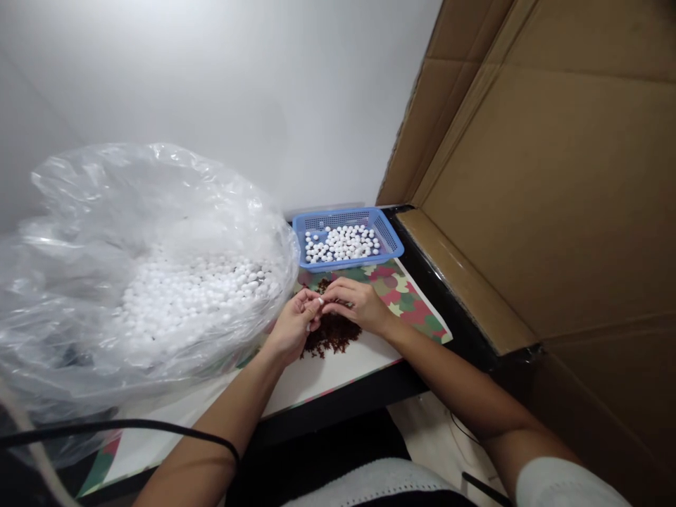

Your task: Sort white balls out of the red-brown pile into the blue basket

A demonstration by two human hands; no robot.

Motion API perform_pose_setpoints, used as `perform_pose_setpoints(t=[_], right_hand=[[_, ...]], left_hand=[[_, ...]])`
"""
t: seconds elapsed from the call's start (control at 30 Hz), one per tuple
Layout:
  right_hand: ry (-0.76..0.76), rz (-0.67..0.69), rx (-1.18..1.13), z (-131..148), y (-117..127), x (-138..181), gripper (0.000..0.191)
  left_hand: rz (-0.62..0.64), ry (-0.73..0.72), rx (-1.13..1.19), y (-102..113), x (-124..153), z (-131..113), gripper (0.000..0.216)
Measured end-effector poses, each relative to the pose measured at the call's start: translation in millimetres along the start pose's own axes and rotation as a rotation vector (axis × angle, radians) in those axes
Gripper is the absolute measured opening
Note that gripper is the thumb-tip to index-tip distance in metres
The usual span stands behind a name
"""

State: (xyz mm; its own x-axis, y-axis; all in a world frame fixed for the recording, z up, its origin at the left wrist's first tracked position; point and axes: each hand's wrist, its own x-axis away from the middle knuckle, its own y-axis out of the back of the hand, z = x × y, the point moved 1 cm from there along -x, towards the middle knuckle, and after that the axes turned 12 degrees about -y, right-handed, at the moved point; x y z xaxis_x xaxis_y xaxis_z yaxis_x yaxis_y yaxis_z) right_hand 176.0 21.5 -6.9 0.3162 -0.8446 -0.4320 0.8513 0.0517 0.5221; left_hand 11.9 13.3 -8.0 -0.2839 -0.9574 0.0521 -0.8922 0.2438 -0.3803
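Observation:
My left hand (296,324) is closed, pinching a small white ball (320,301) between thumb and finger. A second white bit (309,327) shows lower down among its curled fingers. My right hand (359,304) meets it from the right, thumb and fingers drawn together at the ball; whatever they pinch is too small to make out. Directly under both hands lies a heap of small reddish-brown branching pieces (334,339), partly covered by them. Beyond the hands, a blue plastic basket (346,267) holds many loose white balls (348,243).
At left, a large clear plastic bag (158,176) bulges with white balls (184,303). A sheet patterned in red and green (417,310) covers part of the black table (370,386). Cardboard (554,176) walls the right side. A black cord (132,424) crosses by my left forearm.

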Motion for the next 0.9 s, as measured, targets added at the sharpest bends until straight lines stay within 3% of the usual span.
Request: perform_pose_setpoints(t=[0.17,0.27,0.33,0.47,0.53,0.63,0.7,0.8,0.9], right_hand=[[-0.086,-0.028,0.020,0,10,-14,0.011],[-0.173,-0.189,0.169,-12,33,-37,0.011],[-0.212,-0.259,0.271,-22,50,-52,0.013],[-0.145,-0.192,0.421,-32,66,-56,0.021],[-0.108,-0.128,0.387,-31,61,-42,0.018],[-0.122,0.148,0.353,-35,43,-14,0.012],[-0.179,0.244,0.393,-41,31,0,0.009],[-0.224,0.216,0.415,-46,22,8,0.007],[-0.224,0.102,0.285,-36,20,4,0.006]], left_hand=[[-0.025,0.012,-0.005,-5,-2,-8,0.025],[-0.057,0.074,0.074,-3,-1,-13,0.018],[-0.040,0.085,0.119,2,-1,-14,0.026],[-0.024,0.085,0.191,13,-3,-15,0.026],[-0.062,0.073,0.204,16,-5,-15,0.025],[-0.097,0.029,0.142,13,-6,-15,0.027],[-0.097,-0.001,0.076,9,-5,-14,0.027],[-0.103,-0.020,0.001,4,-5,-11,0.026],[-0.143,-0.006,-0.028,2,-5,-7,0.028]])
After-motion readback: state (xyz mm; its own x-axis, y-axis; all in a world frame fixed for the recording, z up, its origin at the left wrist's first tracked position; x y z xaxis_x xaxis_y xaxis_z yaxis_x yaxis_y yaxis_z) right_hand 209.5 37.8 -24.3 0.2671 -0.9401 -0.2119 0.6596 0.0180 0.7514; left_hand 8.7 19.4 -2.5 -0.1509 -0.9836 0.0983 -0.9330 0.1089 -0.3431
